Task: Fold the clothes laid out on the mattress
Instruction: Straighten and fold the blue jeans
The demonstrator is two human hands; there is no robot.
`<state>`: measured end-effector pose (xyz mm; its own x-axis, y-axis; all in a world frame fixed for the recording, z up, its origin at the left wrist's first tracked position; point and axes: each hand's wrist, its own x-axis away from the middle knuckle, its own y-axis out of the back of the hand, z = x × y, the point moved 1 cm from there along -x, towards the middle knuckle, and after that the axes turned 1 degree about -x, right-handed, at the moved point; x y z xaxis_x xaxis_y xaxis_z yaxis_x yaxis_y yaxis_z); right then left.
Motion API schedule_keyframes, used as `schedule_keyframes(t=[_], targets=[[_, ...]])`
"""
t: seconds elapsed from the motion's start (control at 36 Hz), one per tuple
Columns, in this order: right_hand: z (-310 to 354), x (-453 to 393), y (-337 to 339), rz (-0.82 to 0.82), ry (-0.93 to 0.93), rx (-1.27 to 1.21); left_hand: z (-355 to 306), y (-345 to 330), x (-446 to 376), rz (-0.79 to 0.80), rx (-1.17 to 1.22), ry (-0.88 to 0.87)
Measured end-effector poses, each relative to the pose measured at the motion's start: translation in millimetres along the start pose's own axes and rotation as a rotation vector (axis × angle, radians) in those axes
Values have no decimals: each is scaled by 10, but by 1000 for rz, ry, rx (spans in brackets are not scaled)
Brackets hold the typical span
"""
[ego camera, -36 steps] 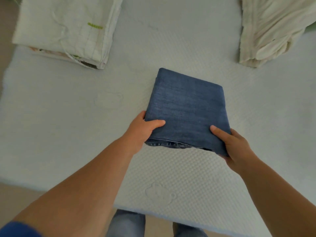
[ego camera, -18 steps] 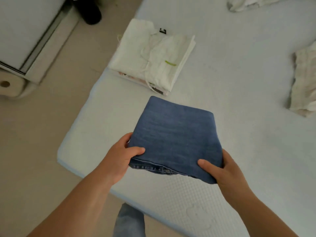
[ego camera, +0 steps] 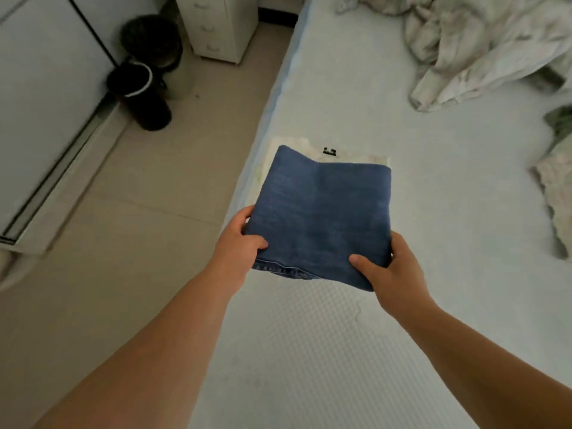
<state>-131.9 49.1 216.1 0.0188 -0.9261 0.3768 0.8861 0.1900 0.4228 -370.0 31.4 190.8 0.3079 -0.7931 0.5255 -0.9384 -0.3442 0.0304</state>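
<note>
black bin [ego camera: 140,97] on floor | white drawer unit [ego camera: 218,24] | wardrobe door [ego camera: 40,97]

Mid-blue denim, faintly mottled, with a paler stitched hem at its near edge: the folded jeans [ego camera: 318,218] fill the centre of the view. At their 12 o'clock a cream folded garment [ego camera: 376,158] peeks out, carrying a small black label [ego camera: 329,151]. The mattress [ego camera: 309,351] is pale blue-white, embossed with a fine dotted quilt pattern. At 1 o'clock sits crumpled off-white bedding [ego camera: 464,51] with greyish mottling; at 3 o'clock, a cream crumpled cloth [ego camera: 557,193] beside a patch of dull green. The floor [ego camera: 108,243] is beige tile. At 10 o'clock stand black containers [ego camera: 142,94], one ringed in white, by a white drawer unit [ego camera: 216,26]
</note>
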Motion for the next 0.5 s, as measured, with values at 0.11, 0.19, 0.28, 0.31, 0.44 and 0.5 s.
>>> schedule_keyframes(t=[0.11, 0.19, 0.28, 0.31, 0.44, 0.5], targets=[[143, -383, -71, -93, 66, 23, -145, -10, -396, 36, 103, -85], [142, -697, -132, -143, 65, 32, -129, -76, -745, 57, 98, -118], [-5, -974, -245, -155, 31, 74, -16, -153, -1037, 42, -22, -90], [-82, -1046, -296, -140, 13, 106, 54, -163, -1116, 20, -85, -81], [-479, -1175, -491, -73, -69, 250, 489, -145, -1250, -104, -567, -79], [-552, -1148, -506, -75, -90, 241, 576, -149, -1223, -134, -617, -101]])
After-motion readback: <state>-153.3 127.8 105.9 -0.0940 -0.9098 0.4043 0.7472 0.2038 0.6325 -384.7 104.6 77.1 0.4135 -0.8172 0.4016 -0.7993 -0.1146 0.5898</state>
